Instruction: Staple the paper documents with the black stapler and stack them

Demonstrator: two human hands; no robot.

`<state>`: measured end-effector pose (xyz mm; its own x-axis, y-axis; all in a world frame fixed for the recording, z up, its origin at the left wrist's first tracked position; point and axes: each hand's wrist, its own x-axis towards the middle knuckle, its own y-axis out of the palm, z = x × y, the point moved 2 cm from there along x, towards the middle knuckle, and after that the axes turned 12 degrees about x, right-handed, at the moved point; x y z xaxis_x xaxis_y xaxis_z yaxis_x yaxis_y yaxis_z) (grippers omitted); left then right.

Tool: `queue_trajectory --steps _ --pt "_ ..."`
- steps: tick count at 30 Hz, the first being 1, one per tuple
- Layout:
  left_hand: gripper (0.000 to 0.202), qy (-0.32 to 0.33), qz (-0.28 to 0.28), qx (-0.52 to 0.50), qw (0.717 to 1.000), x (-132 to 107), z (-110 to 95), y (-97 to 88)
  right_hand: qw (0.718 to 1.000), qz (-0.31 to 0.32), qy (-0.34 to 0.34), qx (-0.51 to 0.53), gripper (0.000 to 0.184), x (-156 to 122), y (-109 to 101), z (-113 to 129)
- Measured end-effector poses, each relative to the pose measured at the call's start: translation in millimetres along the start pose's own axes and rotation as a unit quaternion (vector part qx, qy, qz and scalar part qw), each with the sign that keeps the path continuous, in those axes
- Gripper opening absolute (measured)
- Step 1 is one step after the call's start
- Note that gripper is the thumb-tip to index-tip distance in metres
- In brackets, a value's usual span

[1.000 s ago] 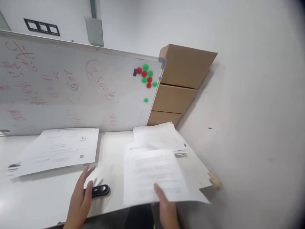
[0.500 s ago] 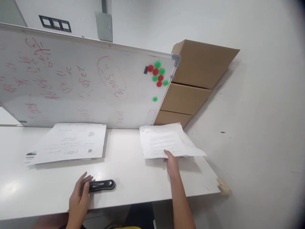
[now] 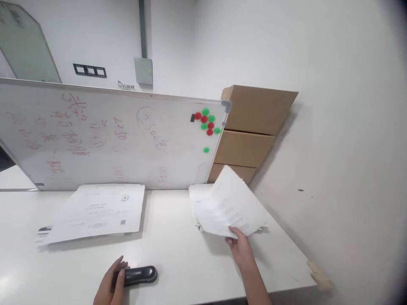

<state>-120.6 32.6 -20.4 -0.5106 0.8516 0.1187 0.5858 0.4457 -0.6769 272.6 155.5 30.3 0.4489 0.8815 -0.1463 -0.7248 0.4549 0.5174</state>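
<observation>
A black stapler (image 3: 140,275) lies on the white table, its rounded end pointing right. My left hand (image 3: 112,283) wraps round its near left end, thumb on one side and fingers on the other. At the right, my right hand (image 3: 239,245) pinches the near edge of a printed sheet of paper (image 3: 222,207) between thumb and fingers. That sheet sits askew and bent, one far corner raised, over a paper stack (image 3: 194,195) that it mostly covers. Another stack of printed sheets (image 3: 104,212) rests at the left, slightly fanned at its left edge.
Behind the table (image 3: 171,241) leans a whiteboard (image 3: 178,156) with red writing and several red and green magnets (image 3: 205,112). Cardboard boxes (image 3: 251,144) stand behind its right end. A bare wall (image 3: 343,140) borders the right side.
The view has tilted upward, so everything sits lower. My right hand has turned the sheet askew and lifted it partly off the stack. My left hand stays on the stapler.
</observation>
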Motion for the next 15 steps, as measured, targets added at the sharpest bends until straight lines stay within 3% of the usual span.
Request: queue_trajectory --steps 5,9,11,15 --pt "0.052 0.004 0.006 0.009 1.000 -3 -2 -1.2 0.991 -0.012 -0.015 -0.129 0.036 33 9 13" --pt "0.050 0.027 0.005 0.003 1.000 -5 -5 -3.1 0.977 -0.003 -0.016 -0.212 0.047 45 -6 27" --pt "0.049 0.038 -0.004 -0.010 0.999 -6 -10 -5.0 0.953 -0.009 -0.035 -0.299 0.058 45 -17 32" --pt "0.049 0.053 -0.001 -0.039 0.998 -9 -18 -5.4 0.866 -0.074 -0.063 -0.491 0.078 44 -28 37"
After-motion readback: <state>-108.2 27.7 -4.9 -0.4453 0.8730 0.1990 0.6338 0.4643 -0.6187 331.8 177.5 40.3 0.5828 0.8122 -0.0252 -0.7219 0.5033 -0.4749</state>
